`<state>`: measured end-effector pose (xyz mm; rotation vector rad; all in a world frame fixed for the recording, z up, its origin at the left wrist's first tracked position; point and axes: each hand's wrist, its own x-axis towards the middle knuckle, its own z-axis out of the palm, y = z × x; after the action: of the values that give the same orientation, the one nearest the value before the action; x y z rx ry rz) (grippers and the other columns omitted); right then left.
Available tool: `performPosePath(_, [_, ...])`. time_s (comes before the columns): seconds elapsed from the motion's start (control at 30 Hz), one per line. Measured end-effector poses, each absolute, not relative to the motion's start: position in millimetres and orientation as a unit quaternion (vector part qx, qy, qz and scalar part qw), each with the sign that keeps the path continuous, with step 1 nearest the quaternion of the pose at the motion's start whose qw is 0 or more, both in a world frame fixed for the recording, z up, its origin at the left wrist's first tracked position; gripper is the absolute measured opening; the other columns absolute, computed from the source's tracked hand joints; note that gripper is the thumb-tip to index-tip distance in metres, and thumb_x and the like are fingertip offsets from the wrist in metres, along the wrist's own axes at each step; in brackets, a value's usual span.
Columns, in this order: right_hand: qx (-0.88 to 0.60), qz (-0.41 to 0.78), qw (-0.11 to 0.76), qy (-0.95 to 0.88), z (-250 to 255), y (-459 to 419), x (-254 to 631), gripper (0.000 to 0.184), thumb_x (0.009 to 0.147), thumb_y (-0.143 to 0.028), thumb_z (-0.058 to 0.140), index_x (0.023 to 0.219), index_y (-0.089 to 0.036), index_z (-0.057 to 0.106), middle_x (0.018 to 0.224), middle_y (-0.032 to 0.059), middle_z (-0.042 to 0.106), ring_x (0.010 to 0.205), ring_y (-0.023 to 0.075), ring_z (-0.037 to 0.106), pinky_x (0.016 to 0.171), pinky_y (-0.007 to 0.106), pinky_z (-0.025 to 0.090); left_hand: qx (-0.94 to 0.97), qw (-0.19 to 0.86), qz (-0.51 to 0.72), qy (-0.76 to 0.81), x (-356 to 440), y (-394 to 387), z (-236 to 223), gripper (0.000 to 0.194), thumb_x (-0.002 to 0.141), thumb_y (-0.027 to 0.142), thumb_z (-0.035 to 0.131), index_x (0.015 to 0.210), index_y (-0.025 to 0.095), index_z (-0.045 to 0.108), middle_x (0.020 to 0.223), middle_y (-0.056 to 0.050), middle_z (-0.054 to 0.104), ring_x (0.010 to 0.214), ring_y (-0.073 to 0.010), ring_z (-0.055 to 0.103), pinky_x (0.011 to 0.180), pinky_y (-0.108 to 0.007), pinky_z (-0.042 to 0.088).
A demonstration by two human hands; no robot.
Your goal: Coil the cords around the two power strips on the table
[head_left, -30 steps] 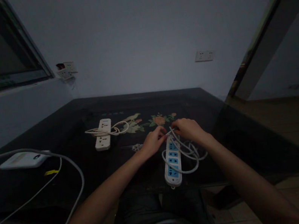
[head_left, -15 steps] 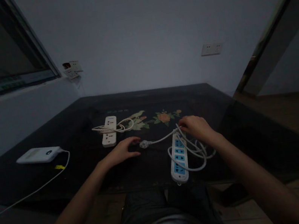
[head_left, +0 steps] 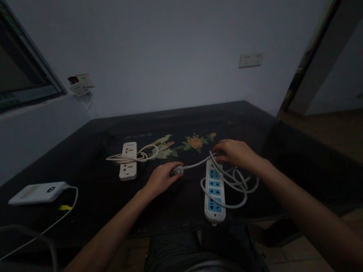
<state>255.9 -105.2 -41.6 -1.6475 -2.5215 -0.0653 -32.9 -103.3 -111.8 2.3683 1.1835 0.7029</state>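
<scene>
A white power strip with blue sockets point(head_left: 214, 191) lies on the dark table, its white cord point(head_left: 238, 204) looped loosely over and beside it. At the cord's end is a plug point(head_left: 178, 170), pinched between the thumb and fingers of my left hand point(head_left: 162, 177). My right hand point(head_left: 234, 150) is closed at the strip's far end, on the cord where it crosses there. A stretch of cord runs between the two hands. To the left lies a second white power strip point(head_left: 129, 151) with its cord wound around it.
On the left of the black table point(head_left: 79, 148) lies a white power bank point(head_left: 36, 193) with a cable attached, beside a small yellow tag point(head_left: 65, 208). Printed flowers point(head_left: 194, 142) decorate the tabletop. Wall sockets point(head_left: 251, 60) are mounted behind, and others hang loose point(head_left: 79, 88) at the left corner.
My left hand has moved right and closed on the plug, which lay in front of its open fingers before. My right hand stays at the cord by the strip's far end.
</scene>
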Motion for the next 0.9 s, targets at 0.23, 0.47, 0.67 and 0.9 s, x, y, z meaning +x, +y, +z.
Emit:
performPosePath(0.23, [-0.51, 0.042, 0.074, -0.856, -49.0, -98.9, 257.6, 0.026, 0.08, -0.033, 0.066, 0.103, -0.021, 0.069, 0.098, 0.0059, 0.071, 0.09, 0.0219, 0.065, 0.073, 0.027, 0.045, 0.681, 0.5, 0.363, 0.394, 21.7, -93.3, -112.3, 0.04, 0.074, 0.021, 0.067, 0.113, 0.011, 0.061, 0.094, -0.007, 0.07, 0.072, -0.015, 0.064, 0.073, -0.032, 0.052])
performPosePath(0.47, [-0.5, 0.058, 0.103, -0.858, -51.2, -95.8, 247.0, 0.019, 0.081, -0.027, 0.062, 0.096, -0.018, 0.072, 0.093, 0.0073, 0.072, 0.086, 0.0199, 0.066, 0.07, 0.025, 0.043, 0.608, 0.583, 0.405, 0.357, 62.2, -83.1, -123.0, 0.038, 0.073, 0.011, 0.069, 0.11, 0.01, 0.059, 0.093, -0.007, 0.069, 0.077, -0.0128, 0.063, 0.076, -0.029, 0.051])
performPosePath(0.67, [-0.509, 0.071, 0.108, -0.851, -47.6, -95.3, 246.5, 0.017, 0.082, -0.023, 0.06, 0.092, -0.019, 0.073, 0.092, 0.0063, 0.073, 0.085, 0.0184, 0.066, 0.07, 0.023, 0.042, 0.689, 0.571, 0.352, 0.273, 47.8, -76.4, -118.2, 0.061, 0.063, 0.005, 0.071, 0.12, 0.016, 0.052, 0.121, -0.012, 0.06, 0.11, -0.0206, 0.058, 0.096, -0.036, 0.043])
performPosePath(0.9, [-0.495, 0.054, 0.095, -0.862, -46.9, -92.9, 252.5, 0.018, 0.084, -0.025, 0.059, 0.096, -0.023, 0.073, 0.097, 0.0053, 0.072, 0.09, 0.0185, 0.065, 0.075, 0.024, 0.042, 0.734, 0.541, 0.337, 0.234, 48.8, -51.9, -105.2, 0.061, 0.064, -0.002, 0.047, 0.122, 0.016, 0.05, 0.127, -0.012, 0.057, 0.119, -0.0209, 0.052, 0.104, -0.04, 0.037])
